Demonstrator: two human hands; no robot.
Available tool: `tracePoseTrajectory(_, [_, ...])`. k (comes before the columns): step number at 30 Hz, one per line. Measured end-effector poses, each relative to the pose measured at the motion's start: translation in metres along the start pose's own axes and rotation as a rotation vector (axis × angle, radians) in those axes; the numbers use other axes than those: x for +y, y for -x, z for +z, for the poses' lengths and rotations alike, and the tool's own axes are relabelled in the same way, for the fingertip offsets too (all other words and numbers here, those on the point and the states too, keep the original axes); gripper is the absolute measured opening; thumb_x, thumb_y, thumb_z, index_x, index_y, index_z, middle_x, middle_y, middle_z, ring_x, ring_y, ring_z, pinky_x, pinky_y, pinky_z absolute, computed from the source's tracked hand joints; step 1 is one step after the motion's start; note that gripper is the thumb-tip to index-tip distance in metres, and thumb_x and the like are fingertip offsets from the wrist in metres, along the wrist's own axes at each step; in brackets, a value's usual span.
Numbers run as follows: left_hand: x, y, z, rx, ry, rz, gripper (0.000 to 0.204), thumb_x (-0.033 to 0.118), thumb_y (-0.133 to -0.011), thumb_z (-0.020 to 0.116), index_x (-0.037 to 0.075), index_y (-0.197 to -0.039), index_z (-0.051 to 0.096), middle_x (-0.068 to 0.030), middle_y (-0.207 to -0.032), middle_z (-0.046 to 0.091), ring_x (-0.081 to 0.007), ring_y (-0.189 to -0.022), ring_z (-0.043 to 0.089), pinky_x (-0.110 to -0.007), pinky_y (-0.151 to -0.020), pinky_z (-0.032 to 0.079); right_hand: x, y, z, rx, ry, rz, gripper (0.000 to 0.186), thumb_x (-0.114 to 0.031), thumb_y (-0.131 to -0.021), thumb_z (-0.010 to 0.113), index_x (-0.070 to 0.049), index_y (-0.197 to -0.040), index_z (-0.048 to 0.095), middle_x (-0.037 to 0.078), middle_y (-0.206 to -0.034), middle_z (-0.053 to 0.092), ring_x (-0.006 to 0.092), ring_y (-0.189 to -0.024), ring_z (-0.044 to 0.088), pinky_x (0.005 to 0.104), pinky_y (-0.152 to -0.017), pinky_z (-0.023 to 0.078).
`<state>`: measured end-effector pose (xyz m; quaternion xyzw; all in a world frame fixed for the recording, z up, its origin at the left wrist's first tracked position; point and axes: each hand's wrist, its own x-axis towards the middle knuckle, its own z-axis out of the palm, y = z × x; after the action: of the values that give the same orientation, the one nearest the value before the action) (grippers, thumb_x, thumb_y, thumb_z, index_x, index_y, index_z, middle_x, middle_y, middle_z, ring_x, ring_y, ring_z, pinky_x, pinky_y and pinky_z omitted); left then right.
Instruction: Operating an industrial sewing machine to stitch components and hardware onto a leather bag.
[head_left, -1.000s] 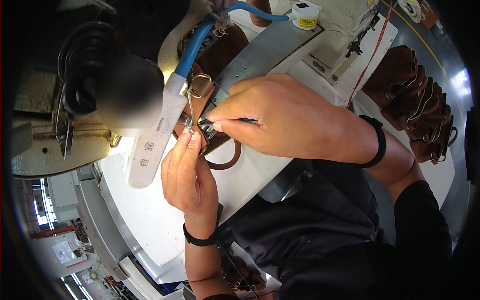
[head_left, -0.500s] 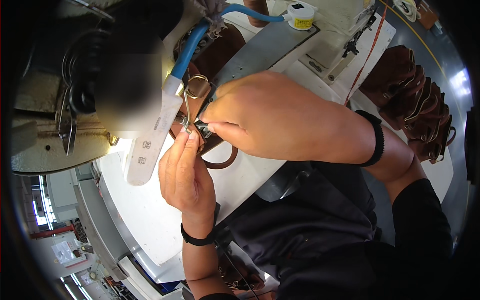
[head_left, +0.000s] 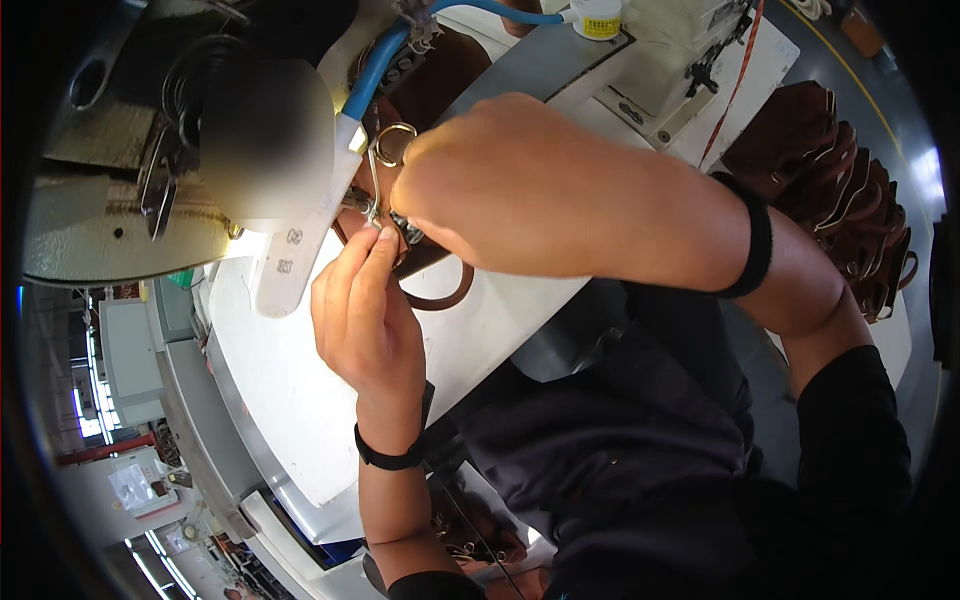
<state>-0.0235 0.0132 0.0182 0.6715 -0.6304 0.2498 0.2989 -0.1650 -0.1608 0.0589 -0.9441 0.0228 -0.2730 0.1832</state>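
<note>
My left hand (head_left: 368, 315) reaches in from below, thumb and forefinger pinched together beside the needle area of a sewing machine; what they pinch is too small to make out. Just to its right, my right hand (head_left: 490, 190) is curled closed, back of the hand up. A small dark and metallic piece (head_left: 404, 224) shows at its fingertips, its kind unclear. Under both hands lies a brown leather bag piece (head_left: 387, 182) with a brass ring (head_left: 397, 129) and a curved leather handle (head_left: 455, 297). My right hand covers much of the leather.
A white lamp head (head_left: 300, 255) on a blue flexible neck (head_left: 374, 82) lights the spot from the left. The white tabletop (head_left: 330, 400) extends towards me. Several brown leather bags (head_left: 840, 190) are piled at the right. An orange cord (head_left: 735, 85) hangs beyond my right forearm.
The scene has shifted slightly upward in the picture. My right fingers have curled in tighter near the small dark piece. The left pinch stays beside the needle area.
</note>
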Motion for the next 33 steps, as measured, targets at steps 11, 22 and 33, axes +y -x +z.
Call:
tracePoseTrajectory(11, [0.001,-0.003,0.003,0.031,0.025,0.031,0.038,-0.017,-0.085,0.065,0.003,-0.116,0.076,-0.0112,-0.118,0.076,-0.0285,-0.107,0.070,-0.039,-0.094,0.055,0.002,0.005,-0.002,0.014,-0.097,0.109,0.022,-0.014,-0.089,0.064,0.000,-0.072,0.062,0.017,-0.069,0.064,0.0387,-0.070,0.066,0.0484,-0.063,0.050])
tracePoseTrajectory(22, [0.003,-0.004,0.003,0.030,0.061,-0.029,0.033,-0.017,-0.089,0.066,0.003,-0.113,0.076,-0.0114,-0.118,0.077,-0.0281,-0.111,0.072,-0.037,-0.099,0.055,0.024,0.125,0.032,-0.007,0.061,0.349,0.018,-0.021,-0.095,0.070,-0.009,-0.107,0.075,0.010,-0.096,0.070,0.0335,-0.094,0.070,0.0474,-0.080,0.055])
tracePoseTrajectory(33, [-0.001,-0.002,0.002,0.141,0.136,-0.030,0.031,-0.012,-0.083,0.073,0.005,-0.108,0.077,-0.0080,-0.111,0.077,-0.0259,-0.099,0.072,-0.035,-0.085,0.058,0.070,0.140,0.045,0.120,0.286,0.174,0.019,-0.013,-0.092,0.074,-0.008,-0.110,0.078,0.005,-0.117,0.072,0.0269,-0.113,0.066,0.0436,-0.097,0.050])
